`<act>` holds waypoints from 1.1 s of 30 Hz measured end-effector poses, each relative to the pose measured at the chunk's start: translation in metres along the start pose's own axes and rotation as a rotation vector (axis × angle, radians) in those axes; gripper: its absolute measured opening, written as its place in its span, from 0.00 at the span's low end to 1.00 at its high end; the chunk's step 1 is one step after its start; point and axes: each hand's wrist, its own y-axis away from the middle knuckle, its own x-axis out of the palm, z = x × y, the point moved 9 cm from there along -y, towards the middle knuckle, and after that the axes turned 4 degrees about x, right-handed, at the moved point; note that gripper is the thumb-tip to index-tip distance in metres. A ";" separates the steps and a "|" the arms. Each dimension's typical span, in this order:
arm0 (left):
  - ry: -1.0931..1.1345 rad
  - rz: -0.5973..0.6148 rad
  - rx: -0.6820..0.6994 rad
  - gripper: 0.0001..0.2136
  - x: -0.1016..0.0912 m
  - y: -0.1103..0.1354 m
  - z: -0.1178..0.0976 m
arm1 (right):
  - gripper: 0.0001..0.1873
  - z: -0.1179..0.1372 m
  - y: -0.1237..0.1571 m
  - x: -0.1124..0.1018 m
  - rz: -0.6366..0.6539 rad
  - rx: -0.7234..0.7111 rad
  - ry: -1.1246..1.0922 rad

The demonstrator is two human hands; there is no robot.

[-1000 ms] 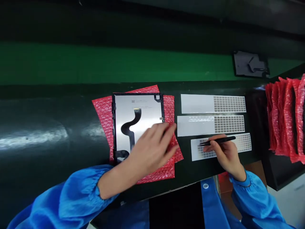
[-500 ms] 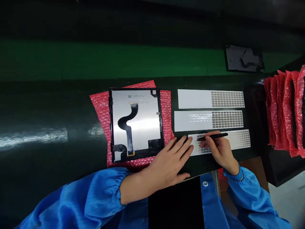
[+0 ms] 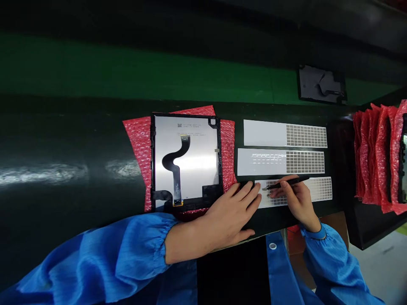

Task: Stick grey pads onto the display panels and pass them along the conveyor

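Pinches the black tweezers between thumb and fingers of the right hand, closed on them and aimed at 9 o'clock. Holds them over the lowest sheet, lying directly beneath the fingers of that hand, with a plain end toward 9 o'clock and gridded pieces running out toward 2 o'clock. Too small to tell at the tip: touching the grid or just above it.

Spreads the left hand palm down at about 9 o'clock from the right hand, fingers slightly apart, tips at the plain end of the lowest sheet, seemingly touching.

Shows the middle sheet at 11 o'clock from the right hand, and the top sheet beyond, near 12 o'clock, both plain toward 9 o'clock and gridded toward 3.

Sets a silver-backed screen near the left hand, at 10 o'clock, flat on red bubble wrap on the dark table, with a black ribbon cable curving across. Has a darker screen well apart, between 12 and 1 o'clock from the right hand, and red wrapped packs at 2 o'clock.
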 end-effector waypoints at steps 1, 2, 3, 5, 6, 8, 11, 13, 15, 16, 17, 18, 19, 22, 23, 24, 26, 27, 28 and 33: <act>0.002 0.001 0.002 0.39 0.000 -0.001 0.000 | 0.13 0.002 0.000 -0.001 -0.018 0.007 -0.040; 0.006 -0.007 0.002 0.40 -0.002 -0.001 0.001 | 0.13 0.004 0.000 -0.002 -0.037 0.009 -0.069; 0.014 -0.025 0.005 0.40 -0.005 0.000 0.001 | 0.13 0.009 -0.001 -0.003 -0.057 0.007 -0.089; 0.027 -0.086 0.024 0.40 -0.019 0.006 0.001 | 0.14 0.024 -0.004 0.001 -0.096 -0.017 -0.108; 0.029 -0.120 0.031 0.37 -0.028 0.012 0.001 | 0.15 0.033 -0.007 0.005 -0.114 -0.035 -0.111; 0.027 -0.160 0.017 0.30 -0.046 0.026 0.009 | 0.15 0.052 -0.018 0.022 -0.132 -0.061 -0.114; -0.032 -0.146 -0.130 0.29 -0.063 0.053 0.039 | 0.16 0.083 -0.043 0.068 -0.118 -0.094 -0.131; -0.127 -0.103 -0.250 0.35 -0.065 0.070 0.066 | 0.17 0.102 -0.062 0.108 -0.077 -0.126 -0.131; -0.193 -0.052 -0.340 0.40 -0.061 0.084 0.092 | 0.18 0.115 -0.080 0.148 -0.019 -0.146 -0.108; -0.196 -0.031 -0.365 0.41 -0.058 0.089 0.102 | 0.18 0.118 -0.088 0.168 0.017 -0.143 -0.091; -0.183 -0.015 -0.384 0.42 -0.054 0.093 0.111 | 0.19 0.118 -0.096 0.186 0.054 -0.133 -0.074; -0.163 -0.003 -0.399 0.43 -0.050 0.096 0.117 | 0.19 0.117 -0.102 0.201 0.087 -0.119 -0.060; -0.145 0.004 -0.408 0.43 -0.047 0.098 0.122 | 0.19 0.115 -0.107 0.214 0.116 -0.104 -0.051; -0.104 0.002 -0.408 0.44 -0.043 0.100 0.127 | 0.18 0.107 -0.117 0.235 0.149 -0.075 -0.047; -0.095 -0.002 -0.408 0.44 -0.043 0.100 0.127 | 0.18 0.105 -0.118 0.238 0.149 -0.072 -0.048; -0.089 -0.007 -0.406 0.44 -0.043 0.100 0.127 | 0.17 0.103 -0.119 0.240 0.148 -0.070 -0.046; -0.087 -0.013 -0.397 0.43 -0.045 0.100 0.128 | 0.16 0.100 -0.119 0.241 0.151 -0.074 -0.035; -0.085 -0.012 -0.387 0.42 -0.045 0.099 0.128 | 0.15 0.099 -0.119 0.241 0.154 -0.078 -0.026; -0.082 -0.007 -0.376 0.41 -0.046 0.099 0.128 | 0.14 0.099 -0.118 0.241 0.155 -0.083 -0.016; -0.059 0.012 -0.357 0.40 -0.045 0.099 0.131 | 0.14 0.100 -0.117 0.241 0.156 -0.089 0.020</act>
